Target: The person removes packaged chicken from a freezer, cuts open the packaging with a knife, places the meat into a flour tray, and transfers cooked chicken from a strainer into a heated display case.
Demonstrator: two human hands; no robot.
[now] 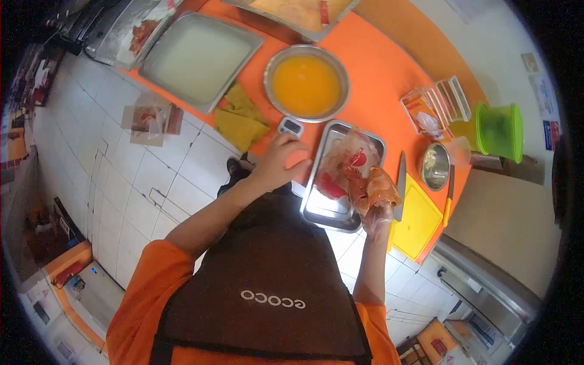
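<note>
My left hand (pixel 280 163) is over the orange table's edge, its fingers apart and slightly bent, close to a small white digital device (pixel 291 126). My right hand (pixel 378 220), which seems to be in a clear plastic glove, is closed on a piece of reddish-orange meat (pixel 380 190). That meat is at the right side of a metal tray (pixel 311 204). Inside the tray lies a clear plastic bag (pixel 356 146) with a red label and red meat. A metal bowl of orange liquid (pixel 306 85) stands behind the device.
On the orange table (pixel 377 73) are a pan of whitish liquid (pixel 198 58), a yellow cloth (pixel 240 118), a knife (pixel 401 182), a yellow cutting board (pixel 418 222), a small metal bowl (pixel 435 167) and a green-lidded container (pixel 499 131). Another pan (pixel 298 12) stands at the back.
</note>
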